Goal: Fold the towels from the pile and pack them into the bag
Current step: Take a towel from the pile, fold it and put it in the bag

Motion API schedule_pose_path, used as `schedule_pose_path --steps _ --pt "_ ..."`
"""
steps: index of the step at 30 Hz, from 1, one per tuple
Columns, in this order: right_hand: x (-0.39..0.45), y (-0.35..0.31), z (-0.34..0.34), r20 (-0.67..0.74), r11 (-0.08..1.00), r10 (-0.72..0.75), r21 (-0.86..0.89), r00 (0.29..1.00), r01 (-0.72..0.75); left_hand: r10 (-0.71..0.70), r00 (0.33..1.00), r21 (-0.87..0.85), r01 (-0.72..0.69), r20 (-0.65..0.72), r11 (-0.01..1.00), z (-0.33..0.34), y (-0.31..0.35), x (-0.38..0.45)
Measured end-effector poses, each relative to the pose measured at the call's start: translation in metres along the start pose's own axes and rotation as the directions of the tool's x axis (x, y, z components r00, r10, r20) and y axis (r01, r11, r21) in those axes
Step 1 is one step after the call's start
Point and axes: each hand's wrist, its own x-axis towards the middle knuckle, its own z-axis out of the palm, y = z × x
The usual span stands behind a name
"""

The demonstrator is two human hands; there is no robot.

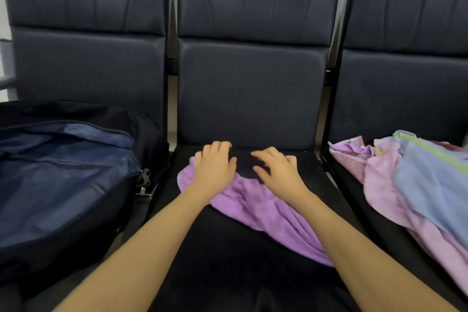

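Purple towel point(255, 210) lies unfolded, rumpled, on middle seat point(228, 273). We have left hand point(215, 167) flat on its far edge, right hand point(276, 172) just above it, both grips released. Pile point(405, 180) waits right; bag point(63, 172) gapes left, no towels visible inside.

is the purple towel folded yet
Not folded: the purple towel lies rumpled and spread on the middle seat, under the left hand.

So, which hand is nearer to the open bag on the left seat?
Left. The left hand rests on the purple towel at the side towards the bag. The right hand lies farther away, towards the towel pile.
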Motion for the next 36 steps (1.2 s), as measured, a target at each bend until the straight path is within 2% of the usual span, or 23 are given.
schedule_pose_path --steps 3,8,11,14,18,22,24,26,28,30,32,33,34,36 --pt "-0.043 0.023 0.005 0.104 0.996 0.086 -0.004 0.991 -0.086 0.075 0.992 0.044 -0.08 0.106 0.996 0.023 0.017 -0.036" --pt "-0.1 0.051 0.005 0.29 0.974 0.148 -0.208 0.946 -0.088 0.204 0.919 0.114 -0.256 0.338 0.96 0.052 0.052 -0.075" --pt "-0.12 0.059 0.001 0.466 0.951 0.183 -0.306 0.866 -0.036 0.208 0.835 0.123 -0.31 0.51 0.943 0.073 0.062 -0.088" --pt "-0.132 0.054 0.006 0.579 0.96 0.226 -0.27 0.784 -0.076 0.152 0.756 0.167 -0.327 0.636 0.93 0.088 0.058 -0.096" --pt "-0.133 0.03 0.02 0.649 0.974 0.224 -0.166 0.727 -0.152 0.125 0.758 0.26 -0.366 0.64 0.894 0.078 0.038 -0.102" --pt "-0.123 0.002 0.03 0.682 0.984 0.161 -0.055 0.714 -0.169 0.1 0.765 0.319 -0.379 0.636 0.869 0.061 0.006 -0.112" --pt "-0.12 -0.007 0.033 0.643 0.958 0.127 0.117 0.755 -0.261 0.08 0.781 0.303 -0.332 0.62 0.893 0.055 -0.004 -0.118" --pt "-0.119 -0.008 0.03 0.509 0.92 0.185 0.211 0.841 -0.331 0.124 0.829 0.298 -0.33 0.546 0.896 0.054 -0.005 -0.121" --pt "-0.118 0.0 0.028 0.309 0.963 0.259 -0.008 0.915 -0.27 0.19 0.871 0.334 -0.363 0.453 0.87 0.06 -0.001 -0.12" --pt "-0.119 0.009 0.028 0.168 0.948 0.291 -0.185 0.942 -0.259 0.256 0.916 0.399 -0.37 0.31 0.839 0.069 0.005 -0.118" --pt "-0.121 0.015 0.031 0.16 0.932 0.314 -0.242 0.936 -0.271 0.287 0.932 0.393 -0.354 0.22 0.849 0.076 0.012 -0.117" --pt "-0.122 0.017 0.033 0.184 0.93 0.32 -0.249 0.929 -0.271 0.258 0.929 0.343 -0.341 0.266 0.875 0.075 0.017 -0.119" --pt "-0.124 0.018 0.035 0.204 0.932 0.317 -0.247 0.926 -0.265 0.239 0.935 0.297 -0.314 0.263 0.902 0.077 0.019 -0.119" --pt "-0.127 0.02 0.04 0.214 0.934 0.3 -0.265 0.93 -0.24 0.233 0.948 0.309 -0.292 0.215 0.905 0.08 0.019 -0.12"
